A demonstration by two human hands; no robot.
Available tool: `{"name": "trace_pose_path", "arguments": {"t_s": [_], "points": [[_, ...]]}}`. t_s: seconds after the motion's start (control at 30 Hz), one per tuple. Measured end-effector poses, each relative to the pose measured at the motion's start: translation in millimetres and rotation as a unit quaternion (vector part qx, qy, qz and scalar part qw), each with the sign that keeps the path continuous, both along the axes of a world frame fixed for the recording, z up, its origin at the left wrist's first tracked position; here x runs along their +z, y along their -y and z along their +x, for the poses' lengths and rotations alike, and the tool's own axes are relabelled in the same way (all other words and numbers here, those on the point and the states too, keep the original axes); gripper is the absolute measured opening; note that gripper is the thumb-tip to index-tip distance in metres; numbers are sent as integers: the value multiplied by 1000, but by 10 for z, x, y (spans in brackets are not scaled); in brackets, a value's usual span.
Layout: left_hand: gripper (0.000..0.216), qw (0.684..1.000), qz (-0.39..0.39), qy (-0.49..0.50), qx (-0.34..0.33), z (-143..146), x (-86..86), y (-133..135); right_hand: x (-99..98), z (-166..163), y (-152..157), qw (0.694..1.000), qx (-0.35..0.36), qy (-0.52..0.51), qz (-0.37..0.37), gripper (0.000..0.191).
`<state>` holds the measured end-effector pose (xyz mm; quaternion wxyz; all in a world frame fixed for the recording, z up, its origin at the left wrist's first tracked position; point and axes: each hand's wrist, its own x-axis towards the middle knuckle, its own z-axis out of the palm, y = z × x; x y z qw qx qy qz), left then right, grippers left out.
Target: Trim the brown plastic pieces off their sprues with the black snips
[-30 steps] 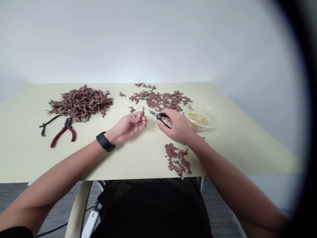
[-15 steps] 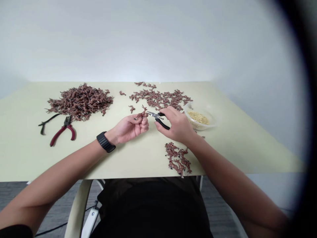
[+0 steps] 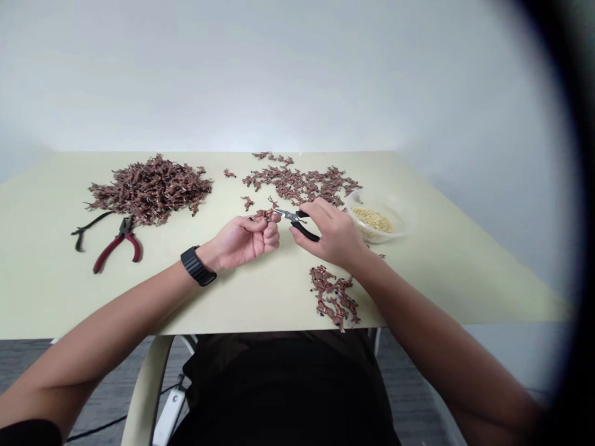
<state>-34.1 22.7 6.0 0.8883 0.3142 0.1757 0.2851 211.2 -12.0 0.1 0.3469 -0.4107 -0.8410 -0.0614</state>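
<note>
Between the thumb and curled fingers of my left hand [image 3: 248, 241] is a small brown reindeer figurine [image 3: 264, 214], its antlers pointing up. My right hand [image 3: 332, 235] is closed around black-handled pliers [image 3: 304, 230]. Their metal tips meet the figurine's right end, by my left fingertips; whether they grip anything there is too small to tell. Beyond my hands lies a loose spread of similar figurines [image 3: 302, 184]. A smaller group of figurines [image 3: 332, 294] rests near the table's front edge, below my right wrist.
A big heap of brown figurines [image 3: 151, 189] covers the table's [image 3: 260, 297] left rear. In front of it lie red-handled pliers [image 3: 123, 241] and a black tool handle [image 3: 81, 235]. To the right of my right hand stands a clear bowl [image 3: 400, 226] holding tiny gold pieces [image 3: 372, 220].
The figurine in my left hand has tilted slightly, and the plier tips have shifted a little against it. Both hands stay in nearly the same place.
</note>
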Motion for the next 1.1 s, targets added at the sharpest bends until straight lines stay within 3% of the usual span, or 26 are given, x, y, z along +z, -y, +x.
{"name": "trace_pose_path", "arguments": {"t_s": [0.13, 0.4, 0.53, 0.63, 0.77, 0.9, 1.03, 1.1], "points": [[9, 999, 21, -24, 7, -14, 16, -39, -22, 28, -13, 1000, -12, 10, 6, 26], [34, 967, 222, -119, 47, -157, 41, -183, -12, 15, -3, 1000, -6, -21, 7, 25], [35, 962, 237, -121, 65, -129, -14, -146, 0, -49, 17, 998, -1, -56, -22, 24], [36, 950, 257, -128, 122, -67, -51, -105, 0, -101, 36, 996, 0, -81, -44, 23], [18, 896, 348, -173, 215, 9, -35, -35, 7, -154, 62, 989, 2, -111, -95, 21], [16, 837, 405, -216, 299, 63, -12, 49, 23, -202, 103, 976, 1, -152, -156, 22], [21, 775, 447, -243, 376, 95, -49, 93, 12, -269, 137, 938, 27, -225, -262, 29], [29, 763, 448, -249, 394, 107, -64, 95, -7, -296, 136, 917, 43, -258, -301, 32]]}}
